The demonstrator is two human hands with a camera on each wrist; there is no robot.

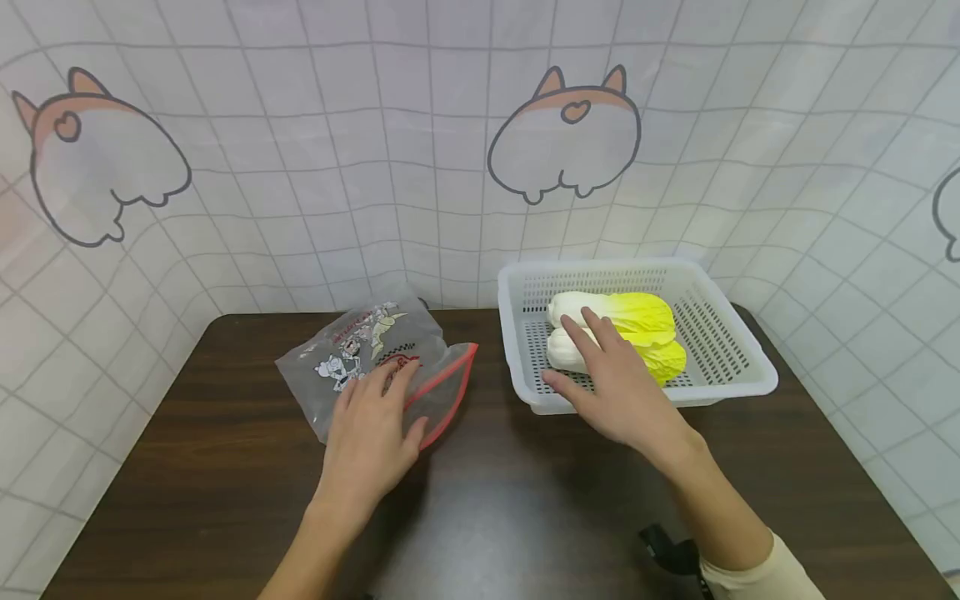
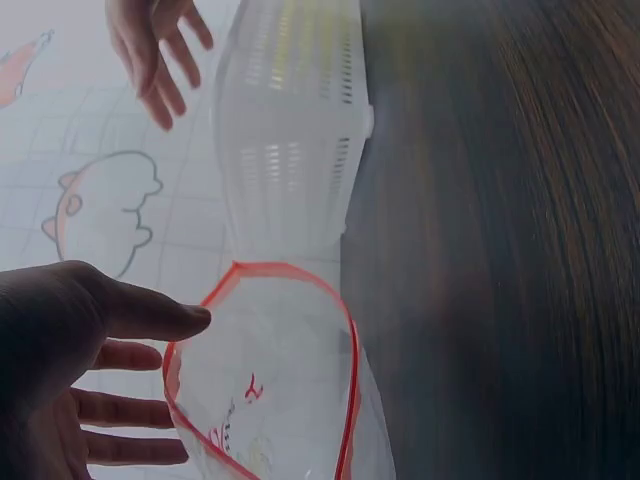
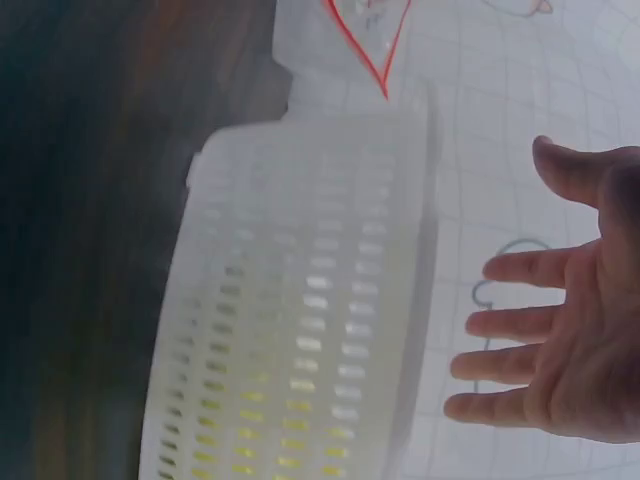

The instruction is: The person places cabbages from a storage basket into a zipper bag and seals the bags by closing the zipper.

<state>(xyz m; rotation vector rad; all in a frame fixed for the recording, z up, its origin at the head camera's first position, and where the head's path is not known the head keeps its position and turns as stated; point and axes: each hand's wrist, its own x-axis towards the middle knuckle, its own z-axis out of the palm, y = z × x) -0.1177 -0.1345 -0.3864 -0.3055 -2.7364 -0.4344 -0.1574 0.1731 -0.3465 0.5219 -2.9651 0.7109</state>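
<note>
Left hand [image 1: 371, 440]: fingers parted and loosely bent, gripping nothing. Beneath and ahead of them lies the bag [image 1: 378, 321], clear thin plastic, creased, printed with small cartoon figures and red lettering. Its mouth, edged by a red strip [image 2: 270, 269], gapes in a loop beside the thumb and fingertips; whether skin meets film cannot be determined.

Right hand [image 1: 618, 390]: fingers spread and nearly straight, holding nothing, raised above the basket [image 1: 716, 333]. The basket is translucent white plastic, roughly rectangular, with flared walls, a smooth lip and rows of slots. Below these fingertips two cabbages [image 1: 637, 310] lie side by side inside it, elongated, with smooth white stalks and crinkled yellow leaves towards the right.

Under both hands, the table [image 1: 480, 525] shows dark, streaked wood grain with a dull sheen. Beyond the fingers hangs creased white cloth [image 1: 442, 192], grid-lined and printed with rounded animal shapes. A pale sleeve [image 1: 765, 575] covers the right forearm.
</note>
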